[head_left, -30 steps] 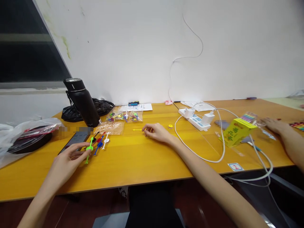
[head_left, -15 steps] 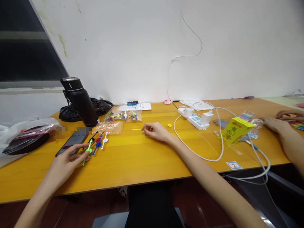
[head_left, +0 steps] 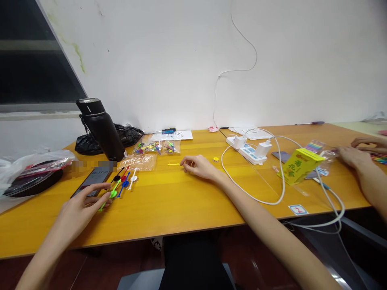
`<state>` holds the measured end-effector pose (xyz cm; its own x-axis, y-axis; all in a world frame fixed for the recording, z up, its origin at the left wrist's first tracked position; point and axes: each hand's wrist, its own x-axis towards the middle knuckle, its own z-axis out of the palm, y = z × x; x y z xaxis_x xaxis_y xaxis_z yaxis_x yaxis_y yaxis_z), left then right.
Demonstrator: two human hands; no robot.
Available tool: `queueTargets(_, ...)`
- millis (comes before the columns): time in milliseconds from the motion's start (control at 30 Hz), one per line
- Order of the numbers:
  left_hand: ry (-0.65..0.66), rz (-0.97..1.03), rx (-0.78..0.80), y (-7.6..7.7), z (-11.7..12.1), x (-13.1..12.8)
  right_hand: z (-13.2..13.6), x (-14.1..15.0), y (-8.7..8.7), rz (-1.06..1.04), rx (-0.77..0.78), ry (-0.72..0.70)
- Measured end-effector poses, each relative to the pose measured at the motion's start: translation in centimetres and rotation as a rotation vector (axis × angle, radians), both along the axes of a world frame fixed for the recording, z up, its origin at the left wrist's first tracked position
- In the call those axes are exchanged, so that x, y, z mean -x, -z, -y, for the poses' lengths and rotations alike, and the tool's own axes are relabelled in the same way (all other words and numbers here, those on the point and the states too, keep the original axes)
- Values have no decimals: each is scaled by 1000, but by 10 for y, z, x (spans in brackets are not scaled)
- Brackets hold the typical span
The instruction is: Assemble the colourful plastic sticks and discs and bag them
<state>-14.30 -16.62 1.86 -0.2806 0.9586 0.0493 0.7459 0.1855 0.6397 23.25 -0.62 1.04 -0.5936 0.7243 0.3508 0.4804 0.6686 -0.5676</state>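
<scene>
By the phone (head_left: 92, 179), my left hand (head_left: 86, 205) has its thumb and index finger apart beside a green spinner arrow (head_left: 113, 194), which lies slanted near the tabletop. The thumb is against or very close to it. Beyond it lie a blue spinner arrow (head_left: 125, 184), a white one (head_left: 133, 179), a red one (head_left: 123, 177) and a black one (head_left: 116, 178). My right hand (head_left: 199, 167) rests on the table with curled fingers, pinching the end of a yellow arrow (head_left: 173, 164). A small yellow disc (head_left: 215, 159) lies to its right.
A black bottle (head_left: 102, 131) and clear bags of coloured parts (head_left: 148, 147) stand at the back left. White cables loop around a power strip (head_left: 249, 153). A yellow box (head_left: 300, 166) is at right, near another person's hands (head_left: 352, 157).
My left hand has lowered the green spinner arrow beside the others, and its fingers have loosened from it. My right hand stays still. Another person's second hand has come in at right.
</scene>
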Motion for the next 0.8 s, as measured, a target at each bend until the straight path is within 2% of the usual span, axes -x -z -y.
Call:
queueTargets(167, -27, -147, -54, -8, 3, -1, 0, -2, -1, -1, -5, 5)
queueTargets(333, -45, -277, -28, -9, 3, 5, 2, -1, -4, 4, -9, 17)
queueTargets(400, -71, -367, -18, -9, 4, 6, 3, -2, -7, 36, -26, 62)
queueTargets(467, -119, -472, -9, -12, 7, 1, 0, -7, -12, 62, -81, 198)
queueTargets(533, -165, -531, -20, -17, 10, -10, -4, -16, -16, 83, -172, 405)
queueTargets(633, -74, -452, -95, -24, 9, -35, -13, -37, -19, 191, -266, 688)
queueTargets(733, 85, -333, -165, -29, -4, -64, -16, -57, -17, 371, -150, 876)
queueTargets(800, 202, -250, -233, -30, -21, -84, -16, -65, -15, 427, -29, 938)
